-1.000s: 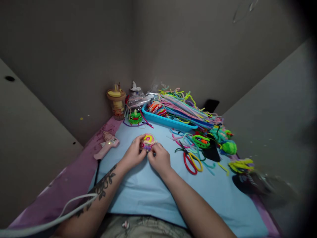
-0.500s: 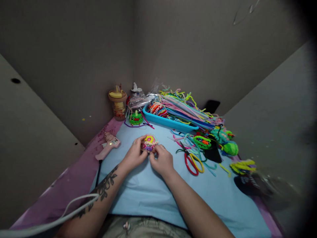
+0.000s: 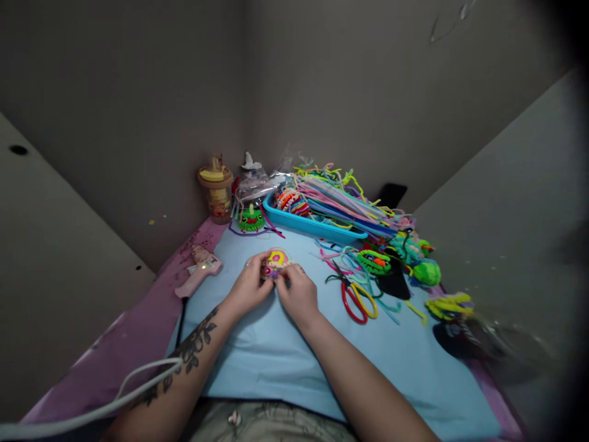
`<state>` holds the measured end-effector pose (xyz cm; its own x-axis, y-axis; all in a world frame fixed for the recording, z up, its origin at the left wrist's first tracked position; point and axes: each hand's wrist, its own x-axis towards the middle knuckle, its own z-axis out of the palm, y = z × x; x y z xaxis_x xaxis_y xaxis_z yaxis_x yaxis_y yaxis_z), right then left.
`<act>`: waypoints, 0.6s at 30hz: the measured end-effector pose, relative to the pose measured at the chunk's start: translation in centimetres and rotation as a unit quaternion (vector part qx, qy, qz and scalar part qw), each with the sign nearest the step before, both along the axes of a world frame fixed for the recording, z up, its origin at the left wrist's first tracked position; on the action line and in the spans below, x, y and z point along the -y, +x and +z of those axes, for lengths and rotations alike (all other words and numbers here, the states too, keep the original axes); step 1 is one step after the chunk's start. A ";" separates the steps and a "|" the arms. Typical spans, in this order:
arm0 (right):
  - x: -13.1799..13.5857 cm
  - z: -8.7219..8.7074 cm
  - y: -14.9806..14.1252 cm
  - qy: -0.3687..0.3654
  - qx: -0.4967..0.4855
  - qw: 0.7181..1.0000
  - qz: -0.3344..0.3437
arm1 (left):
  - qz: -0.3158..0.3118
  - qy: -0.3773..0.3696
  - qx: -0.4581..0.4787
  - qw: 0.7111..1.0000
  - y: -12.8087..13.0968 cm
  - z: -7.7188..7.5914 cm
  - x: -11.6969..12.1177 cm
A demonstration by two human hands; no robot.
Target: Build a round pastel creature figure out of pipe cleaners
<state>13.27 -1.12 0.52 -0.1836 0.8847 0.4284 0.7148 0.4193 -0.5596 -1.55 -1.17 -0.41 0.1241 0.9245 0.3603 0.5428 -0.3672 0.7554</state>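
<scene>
Between my hands is a small round pipe-cleaner figure (image 3: 278,258) with a yellow and pink ring pattern on top and reddish eyes lower down. My left hand (image 3: 251,281) grips its left side, thumb low and fingers curled round the edge. The fingers of my right hand (image 3: 298,291) close on its lower right edge and hide part of the face. To the right lie scissors (image 3: 354,299) with one red and one yellow handle, among loose pipe-cleaner pieces (image 3: 390,312).
A blue tray (image 3: 317,228) heaped with pipe cleaners (image 3: 340,199) stands at the back. Left of it are a green figure (image 3: 251,219) and a lidded cup (image 3: 218,193). A pink glue gun (image 3: 200,276) lies at left; more figures (image 3: 375,262) sit at right. A white cable (image 3: 115,405) crosses my left forearm.
My right hand has shifted slightly up and left across the figure, covering more of its right side. My left hand keeps its hold.
</scene>
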 end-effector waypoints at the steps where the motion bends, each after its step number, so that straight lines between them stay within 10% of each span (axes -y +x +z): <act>1: 0.0 0.0 -0.1 -0.002 0.006 1.000 -0.010 | 0.001 0.000 -0.006 1.000 0.0 0.0 0.0; 18: -1.3 -0.6 2.7 -0.045 -0.216 0.975 0.001 | 0.003 0.013 -0.016 1.000 0.3 -0.1 0.0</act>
<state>15.98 0.19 -0.06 -0.0057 0.9219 0.3874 0.4037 0.3566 -0.8425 -1.23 -1.21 -0.49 0.1300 0.9157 0.3803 0.5685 -0.3831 0.7280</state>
